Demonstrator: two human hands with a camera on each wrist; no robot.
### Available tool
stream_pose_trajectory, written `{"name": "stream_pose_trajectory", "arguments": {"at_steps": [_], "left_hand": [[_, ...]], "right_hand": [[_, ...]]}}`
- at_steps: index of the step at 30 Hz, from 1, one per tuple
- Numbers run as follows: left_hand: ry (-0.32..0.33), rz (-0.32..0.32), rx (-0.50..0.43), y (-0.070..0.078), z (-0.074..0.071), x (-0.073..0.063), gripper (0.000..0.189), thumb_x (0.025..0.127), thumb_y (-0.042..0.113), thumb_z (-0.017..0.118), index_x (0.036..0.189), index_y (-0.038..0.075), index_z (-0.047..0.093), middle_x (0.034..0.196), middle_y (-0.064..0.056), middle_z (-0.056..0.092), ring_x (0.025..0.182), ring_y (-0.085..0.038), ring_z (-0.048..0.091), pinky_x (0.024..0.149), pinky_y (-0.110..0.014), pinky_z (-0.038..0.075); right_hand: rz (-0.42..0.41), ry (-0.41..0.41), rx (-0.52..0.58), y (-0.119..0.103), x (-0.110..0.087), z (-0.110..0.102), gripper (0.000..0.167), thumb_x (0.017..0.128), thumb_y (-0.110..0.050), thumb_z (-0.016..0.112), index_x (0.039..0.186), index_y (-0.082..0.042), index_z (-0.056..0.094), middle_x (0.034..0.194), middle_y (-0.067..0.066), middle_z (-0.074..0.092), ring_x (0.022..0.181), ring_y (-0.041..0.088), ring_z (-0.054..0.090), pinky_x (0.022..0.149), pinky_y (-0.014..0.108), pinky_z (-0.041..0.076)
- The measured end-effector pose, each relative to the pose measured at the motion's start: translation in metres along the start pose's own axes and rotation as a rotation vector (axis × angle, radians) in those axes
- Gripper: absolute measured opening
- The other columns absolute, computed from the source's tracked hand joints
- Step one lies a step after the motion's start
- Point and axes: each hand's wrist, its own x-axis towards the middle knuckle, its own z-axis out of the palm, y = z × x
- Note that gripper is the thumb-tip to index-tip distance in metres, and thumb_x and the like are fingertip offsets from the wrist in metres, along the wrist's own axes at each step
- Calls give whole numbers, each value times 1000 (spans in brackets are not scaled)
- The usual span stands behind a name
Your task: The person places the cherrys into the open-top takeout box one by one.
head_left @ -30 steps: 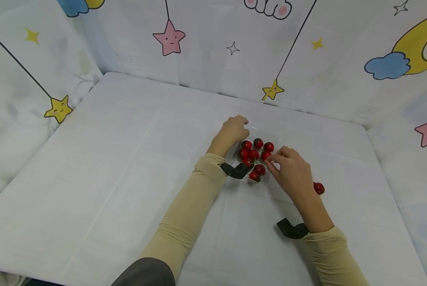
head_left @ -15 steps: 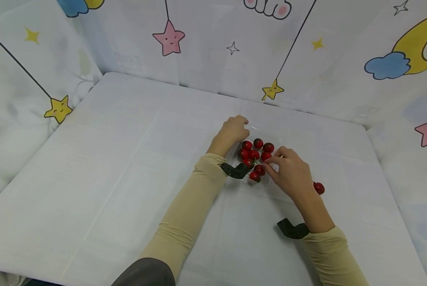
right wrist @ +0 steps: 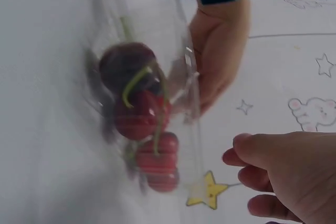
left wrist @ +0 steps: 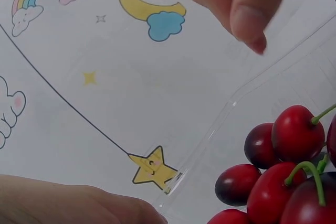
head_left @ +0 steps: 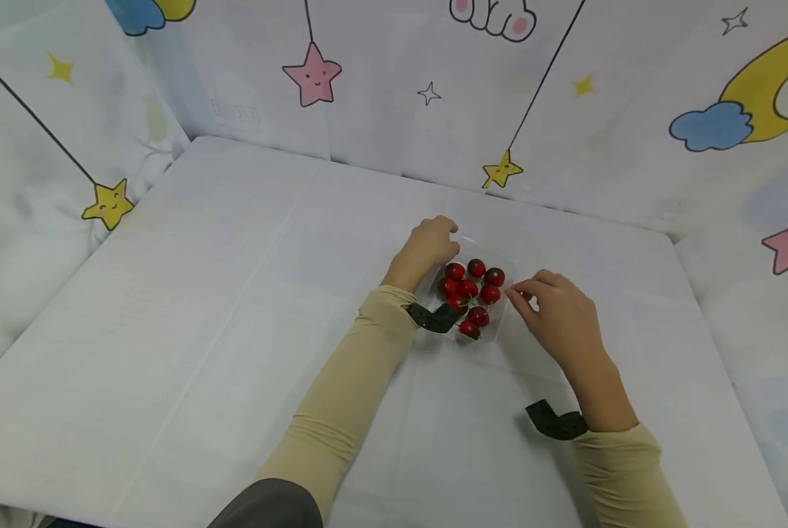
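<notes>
A clear plastic box [head_left: 505,323] stands on the white table with several red cherries [head_left: 478,317] in it, some with green stems. My left hand [head_left: 428,242] holds the box at its far left rim; its fingertips are partly hidden. Just outside the box's right side is my right hand [head_left: 561,315], its thumb and index finger close together. The right wrist view shows my right hand [right wrist: 289,177] with loosely bent fingers and nothing held. Dark red cherries [left wrist: 298,132] fill the lower right of the left wrist view.
The white table [head_left: 202,330] meets a cloth backdrop [head_left: 381,95] printed with stars and moons at its far edge. Black wrist mounts stick out from both sleeves, and the left mount [head_left: 433,317] overlaps the box's near left side.
My right hand has drawn back to the right, from over the cherries to outside the box. The lone cherry on the table is now hidden behind it. My left hand stays in place.
</notes>
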Motion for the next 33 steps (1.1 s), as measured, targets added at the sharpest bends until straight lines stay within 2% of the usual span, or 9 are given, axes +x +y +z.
{"name": "stream_pose_trajectory", "arguments": {"at_steps": [4,7,13,17,24,27,33], "left_hand": [[9,5,2,-1,2,1,44,95,22,49,138,12,49,139,-7,53,108,-19,57,86,-32,49],[8,5,11,-1,2,2,44,95,22,48,138,12,49,139,-7,53,110,-19,56,88,-32,49],[0,12,13,0,1,1,43,96,21,49,139,11,49,140,-7,52,116,-21,55,94,-34,48],[10,14,11,-1,1,0,43,96,21,50,138,12,50,139,-7,53,115,-21,56,93,-35,48],[11,-6,2,-1,2,2,44,95,22,51,138,12,50,138,-6,53,114,-20,57,92,-34,49],[11,-2,0,-1,2,2,44,95,22,51,138,12,49,139,-7,53,114,-20,56,93,-35,49],[7,2,5,-1,1,2,44,96,22,51,138,12,49,140,-6,52,118,-22,55,95,-35,48]], "right_hand": [[32,41,24,10,-1,-10,15,84,-22,71,90,-9,75,77,3,64,67,19,56,49,31,41],[73,15,42,18,-2,-19,16,86,-22,69,95,-10,74,82,4,67,70,22,59,50,33,42],[175,-201,42,36,-6,-34,22,92,-25,61,108,-12,70,97,9,67,82,27,60,56,39,45],[209,-340,20,47,-6,-37,23,91,-22,61,110,-10,69,106,16,66,91,33,61,61,45,49],[280,-596,27,64,-5,-35,30,89,-20,63,116,-6,67,106,21,67,91,35,62,57,40,47],[292,-657,28,70,-5,-33,32,88,-21,63,116,-6,66,106,19,68,84,29,62,59,39,46],[301,-707,40,75,-7,-29,31,88,-20,63,115,-6,66,98,13,69,70,16,59,62,39,46]]}}
